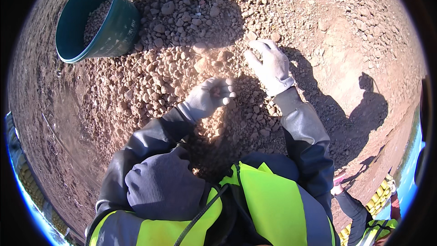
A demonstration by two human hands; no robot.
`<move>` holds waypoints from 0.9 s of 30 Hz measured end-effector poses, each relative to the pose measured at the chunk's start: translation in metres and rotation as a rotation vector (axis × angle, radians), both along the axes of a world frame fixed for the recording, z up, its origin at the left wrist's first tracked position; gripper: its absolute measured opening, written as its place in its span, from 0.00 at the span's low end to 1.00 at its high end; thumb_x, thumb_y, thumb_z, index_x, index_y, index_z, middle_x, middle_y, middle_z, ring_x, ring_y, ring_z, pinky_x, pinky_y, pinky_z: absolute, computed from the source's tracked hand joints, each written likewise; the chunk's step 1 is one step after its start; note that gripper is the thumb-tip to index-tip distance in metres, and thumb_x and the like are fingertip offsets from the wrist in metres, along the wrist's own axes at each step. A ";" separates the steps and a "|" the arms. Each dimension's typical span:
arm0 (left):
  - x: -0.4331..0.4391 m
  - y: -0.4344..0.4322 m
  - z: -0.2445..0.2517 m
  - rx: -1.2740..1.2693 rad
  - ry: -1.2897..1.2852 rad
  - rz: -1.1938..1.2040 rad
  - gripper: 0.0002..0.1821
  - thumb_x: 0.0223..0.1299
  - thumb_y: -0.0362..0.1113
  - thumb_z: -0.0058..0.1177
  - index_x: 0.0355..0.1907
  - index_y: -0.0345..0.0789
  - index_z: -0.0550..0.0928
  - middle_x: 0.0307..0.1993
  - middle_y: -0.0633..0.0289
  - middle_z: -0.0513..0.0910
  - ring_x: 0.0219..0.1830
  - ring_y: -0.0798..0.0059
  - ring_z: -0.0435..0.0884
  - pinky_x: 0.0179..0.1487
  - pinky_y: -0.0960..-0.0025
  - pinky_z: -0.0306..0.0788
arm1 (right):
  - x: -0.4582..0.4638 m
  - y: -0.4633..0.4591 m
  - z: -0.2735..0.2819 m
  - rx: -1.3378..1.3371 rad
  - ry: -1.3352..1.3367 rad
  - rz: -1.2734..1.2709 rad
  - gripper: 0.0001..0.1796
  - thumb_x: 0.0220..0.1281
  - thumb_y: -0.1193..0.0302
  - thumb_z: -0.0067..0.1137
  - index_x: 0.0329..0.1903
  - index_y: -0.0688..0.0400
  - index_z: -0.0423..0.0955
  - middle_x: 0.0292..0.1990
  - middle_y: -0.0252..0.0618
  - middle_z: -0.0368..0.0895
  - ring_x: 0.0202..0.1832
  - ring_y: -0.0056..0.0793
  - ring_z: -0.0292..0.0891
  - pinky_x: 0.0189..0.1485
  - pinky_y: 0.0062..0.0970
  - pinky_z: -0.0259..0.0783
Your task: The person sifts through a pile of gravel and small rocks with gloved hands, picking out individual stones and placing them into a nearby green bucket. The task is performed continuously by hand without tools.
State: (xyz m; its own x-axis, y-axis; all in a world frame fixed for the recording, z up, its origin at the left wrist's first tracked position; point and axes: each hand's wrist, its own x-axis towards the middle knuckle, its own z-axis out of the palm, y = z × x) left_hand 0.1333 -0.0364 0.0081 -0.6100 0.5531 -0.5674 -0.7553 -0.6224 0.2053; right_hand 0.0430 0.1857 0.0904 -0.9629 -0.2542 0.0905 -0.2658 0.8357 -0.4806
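My left hand [206, 98], in a pale knit work glove, is turned palm up with its fingers curled over a heap of stones [150, 85]. A small brownish patch shows in its palm; whether it is stones or dirt on the glove is too blurred to tell. My right hand [269, 63], gloved alike, reaches palm down to the stones farther out. Its thumb and fingers are apart, nearest a few larger stones [252, 36], and I see nothing held between them. Dust hazes the stones around both hands.
A green plastic bucket [128, 24] holding small stones [97, 22] leans toward the left on the heap's far side. At lower right stands another person [355, 208] in a hi-vis vest, beside stacked yellow sacks [377, 196]. A thin stick [56, 135] lies on the soil at left.
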 end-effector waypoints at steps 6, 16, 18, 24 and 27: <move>-0.002 -0.009 0.003 0.111 -0.010 -0.012 0.22 0.80 0.47 0.40 0.52 0.29 0.79 0.40 0.58 0.84 0.41 0.65 0.84 0.45 0.64 0.78 | -0.022 0.023 -0.041 0.207 0.135 -0.103 0.17 0.68 0.56 0.55 0.52 0.49 0.81 0.52 0.38 0.82 0.54 0.43 0.76 0.59 0.45 0.69; -0.003 -0.017 -0.001 0.101 -0.021 -0.042 0.23 0.79 0.48 0.41 0.52 0.29 0.80 0.38 0.61 0.84 0.40 0.67 0.84 0.46 0.67 0.78 | -0.052 0.010 -0.045 0.189 -0.044 -0.180 0.12 0.68 0.59 0.57 0.51 0.44 0.81 0.44 0.44 0.81 0.43 0.47 0.82 0.46 0.43 0.76; -0.005 -0.020 -0.001 0.116 -0.029 -0.031 0.22 0.79 0.47 0.42 0.52 0.29 0.80 0.38 0.61 0.83 0.41 0.68 0.84 0.46 0.67 0.78 | -0.065 0.008 -0.046 0.338 -0.123 -0.160 0.13 0.68 0.60 0.56 0.53 0.43 0.80 0.48 0.45 0.79 0.44 0.48 0.82 0.45 0.46 0.77; -0.004 -0.028 -0.003 0.065 -0.032 0.000 0.22 0.79 0.46 0.42 0.52 0.28 0.80 0.40 0.60 0.83 0.42 0.69 0.83 0.47 0.67 0.78 | -0.075 0.004 -0.065 0.360 -0.100 -0.187 0.14 0.70 0.57 0.49 0.42 0.49 0.81 0.43 0.46 0.83 0.43 0.50 0.82 0.44 0.49 0.77; -0.004 -0.030 -0.004 0.062 -0.033 -0.002 0.22 0.79 0.46 0.42 0.52 0.28 0.79 0.40 0.61 0.83 0.43 0.68 0.83 0.47 0.67 0.78 | -0.068 0.003 -0.065 0.215 -0.134 -0.247 0.13 0.68 0.58 0.55 0.40 0.54 0.81 0.36 0.44 0.85 0.38 0.46 0.83 0.42 0.43 0.77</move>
